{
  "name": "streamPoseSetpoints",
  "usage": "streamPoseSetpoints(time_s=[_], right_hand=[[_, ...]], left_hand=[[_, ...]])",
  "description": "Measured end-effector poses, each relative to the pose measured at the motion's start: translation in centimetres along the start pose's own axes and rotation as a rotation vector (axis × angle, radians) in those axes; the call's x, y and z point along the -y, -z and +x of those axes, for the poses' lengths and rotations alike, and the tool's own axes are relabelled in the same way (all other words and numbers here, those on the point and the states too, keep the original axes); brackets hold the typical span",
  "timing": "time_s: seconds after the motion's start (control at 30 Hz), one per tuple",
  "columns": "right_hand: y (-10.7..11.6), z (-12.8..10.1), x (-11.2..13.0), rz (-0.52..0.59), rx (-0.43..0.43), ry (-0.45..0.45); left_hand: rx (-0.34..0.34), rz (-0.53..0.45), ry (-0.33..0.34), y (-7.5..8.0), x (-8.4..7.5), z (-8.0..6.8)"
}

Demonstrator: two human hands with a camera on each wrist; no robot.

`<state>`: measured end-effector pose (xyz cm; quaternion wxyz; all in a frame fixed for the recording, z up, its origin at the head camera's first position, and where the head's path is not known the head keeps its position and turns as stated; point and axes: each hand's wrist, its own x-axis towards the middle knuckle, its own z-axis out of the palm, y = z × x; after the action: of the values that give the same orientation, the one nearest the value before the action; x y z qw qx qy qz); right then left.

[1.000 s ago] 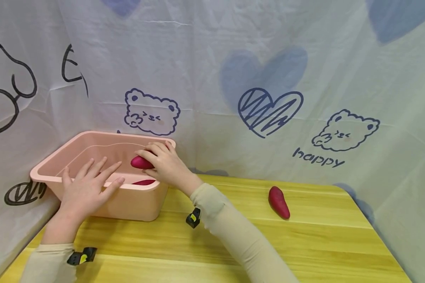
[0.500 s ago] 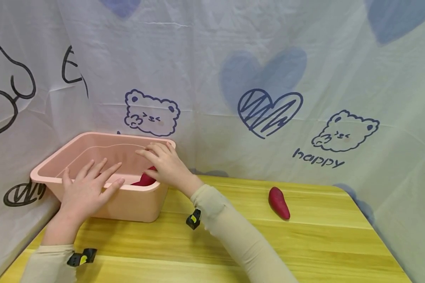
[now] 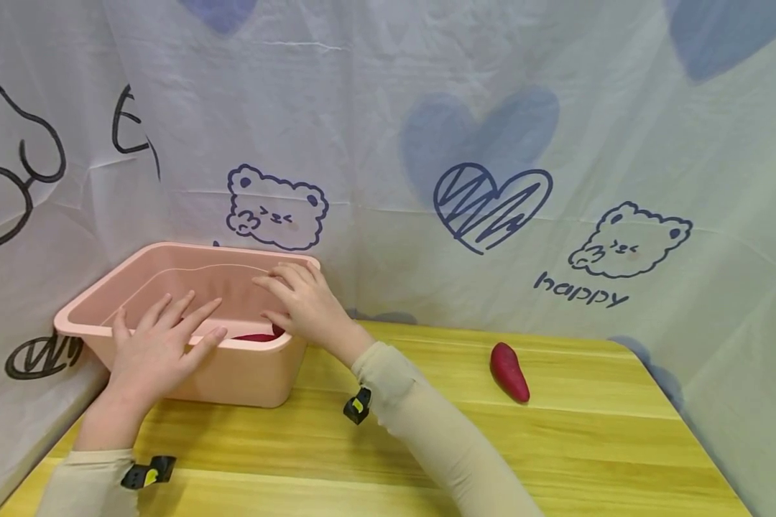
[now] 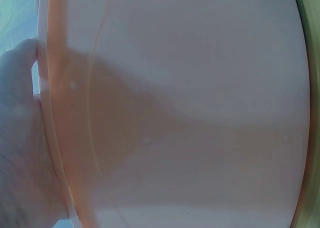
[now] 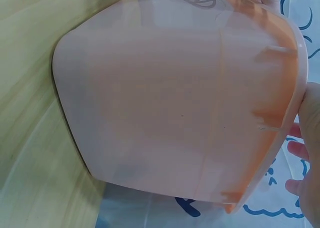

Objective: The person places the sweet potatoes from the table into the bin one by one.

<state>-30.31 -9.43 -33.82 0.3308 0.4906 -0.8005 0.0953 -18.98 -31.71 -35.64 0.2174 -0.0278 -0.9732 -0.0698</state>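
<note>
A pink plastic tub (image 3: 226,373) stands at the left of the table. My left hand (image 3: 162,345) lies over its near rim with the fingers spread and straight. Over the tub's right rim hovers my right hand (image 3: 304,305), fingers apart and holding nothing. Just below that hand, inside the tub, dark red sweet potatoes (image 3: 255,337) show in part; the near wall hides the rest. Another sweet potato (image 3: 509,372) lies alone on the table, well to the right. In the right wrist view, several fingertips (image 5: 298,150) of the right hand show beyond the rim.
The yellow wood-grain table (image 3: 427,445) reaches to a rounded far right corner. White cloth (image 3: 375,273) with blue hearts and bear drawings hangs behind and at both sides, close to the tub.
A sweet potato left my right hand and dropped into the tub, where it settled lower. The right hand has stayed over the rim with its fingers loosened. The left hand has not moved.
</note>
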Motion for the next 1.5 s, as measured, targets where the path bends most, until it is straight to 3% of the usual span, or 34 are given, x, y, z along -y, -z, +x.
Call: streamPoseSetpoints(time_s=[0.47, 0.83, 1.5], right_hand=[[0.3, -1.7, 0.1, 0.004, -0.064, -0.012], [1.7, -3.9, 0.2, 0.085, -0.051, -0.116], [2.7, -6.9, -0.5, 0.086, -0.074, -0.208]], left_hand=[[0.016, -0.003, 0.012, -0.1, 0.1, -0.4], [0.015, -0.003, 0.011, -0.1, 0.1, -0.3], [0.007, 0.003, 0.007, -0.1, 0.1, 0.0]])
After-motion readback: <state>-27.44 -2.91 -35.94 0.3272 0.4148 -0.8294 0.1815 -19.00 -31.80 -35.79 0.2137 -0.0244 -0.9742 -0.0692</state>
